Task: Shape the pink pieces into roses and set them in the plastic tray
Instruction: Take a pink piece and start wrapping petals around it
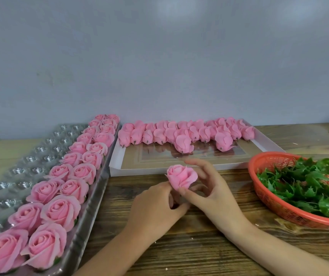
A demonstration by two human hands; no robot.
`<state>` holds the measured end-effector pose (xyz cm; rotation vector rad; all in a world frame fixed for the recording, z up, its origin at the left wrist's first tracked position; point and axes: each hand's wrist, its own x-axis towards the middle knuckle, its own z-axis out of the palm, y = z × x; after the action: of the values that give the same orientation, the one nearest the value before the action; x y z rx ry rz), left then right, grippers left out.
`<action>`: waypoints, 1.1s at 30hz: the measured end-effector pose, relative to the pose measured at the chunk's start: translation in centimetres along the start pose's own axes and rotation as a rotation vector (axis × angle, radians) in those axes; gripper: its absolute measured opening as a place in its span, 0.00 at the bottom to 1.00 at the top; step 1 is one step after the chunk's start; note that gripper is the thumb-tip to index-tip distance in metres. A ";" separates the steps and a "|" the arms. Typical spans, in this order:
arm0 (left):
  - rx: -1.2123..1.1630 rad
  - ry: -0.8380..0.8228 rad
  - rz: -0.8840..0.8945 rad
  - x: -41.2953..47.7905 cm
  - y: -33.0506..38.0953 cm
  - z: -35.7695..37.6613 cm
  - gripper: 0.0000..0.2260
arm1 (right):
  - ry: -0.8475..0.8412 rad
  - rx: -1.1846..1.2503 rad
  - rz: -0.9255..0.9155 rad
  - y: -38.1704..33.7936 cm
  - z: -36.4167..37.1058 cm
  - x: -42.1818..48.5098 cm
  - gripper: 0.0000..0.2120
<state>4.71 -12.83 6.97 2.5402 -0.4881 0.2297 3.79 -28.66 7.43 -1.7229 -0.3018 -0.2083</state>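
Here, both hands meet low over the wooden desk (pixel 189 250) around a single pink rose (pixel 182 177); the left hand (pixel 155 206) has its fingers curled and pinches the flower's base from below; the right hand (pixel 213 188) grips the same rose, thumb pressed at the base and fingers wrapped round the far side of the bloom, the forefinger reaching up behind the petals. The rose stands upright between them, petals partly spread, clear of the desk.

Left of the left hand lies the long plastic tray (pixel 97 196), running away at a slant; the two rows of cups nearer the hands are filled with finished roses (pixel 60 210), open faces up; the cups farther to the left (pixel 18 170) show bare, shiny plastic.

Beyond the hands sits a shallow white box (pixel 139 171); along its far side the unshaped pink pieces (pixel 179 134) lie crowded on their sides, short dark stubs pointing toward the hands; two of them lie a little nearer than the rest.

Right of the right hand, near the wrist, is a red mesh basket (pixel 279 211) heaped with green leafy pieces (pixel 308 188). A plain grey wall (pixel 159 56) rises behind the desk.
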 end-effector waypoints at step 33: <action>-0.005 0.007 -0.042 0.1 0.0 -0.1 0.09 | -0.141 -0.106 -0.083 0.2 0.2 -0.1 0.12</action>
<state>4.76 -12.78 7.08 2.5412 -0.4323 0.2213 3.77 -28.52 7.14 -1.8350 -0.4739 -0.1662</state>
